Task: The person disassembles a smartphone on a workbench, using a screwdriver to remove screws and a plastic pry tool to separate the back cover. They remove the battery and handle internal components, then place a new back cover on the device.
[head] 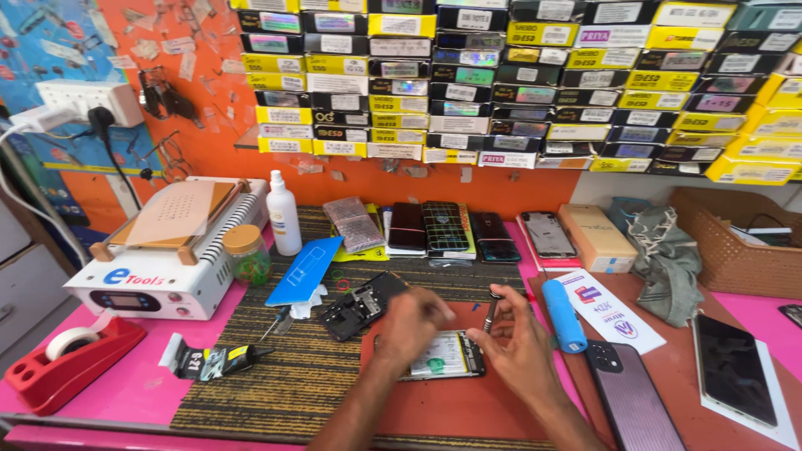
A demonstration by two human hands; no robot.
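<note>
Work in hand is judged to be the strip-down of an opened phone (443, 355), which lies face-down with its internals exposed on the red-brown mat (434, 409), directly beneath both hands. The left hand (411, 321) is somewhat blurred; it sits over the phone's upper left corner with fingers curled downward, seemingly pressing or steadying the body, though whether it pinches anything cannot be told. The right hand (518, 338) comes in from the right, wrist low, fingers closed narrowly around a small screwdriver (491, 311) held near upright just above the phone's top right corner. The step appears to be screw removal or seating at that corner. The next move would call for a steady vertical tip and a firm hold on the body. A detached black inner frame (361, 305) lies just beyond the left hand; a blue cylinder (564, 316) lies just right of the right hand.
</note>
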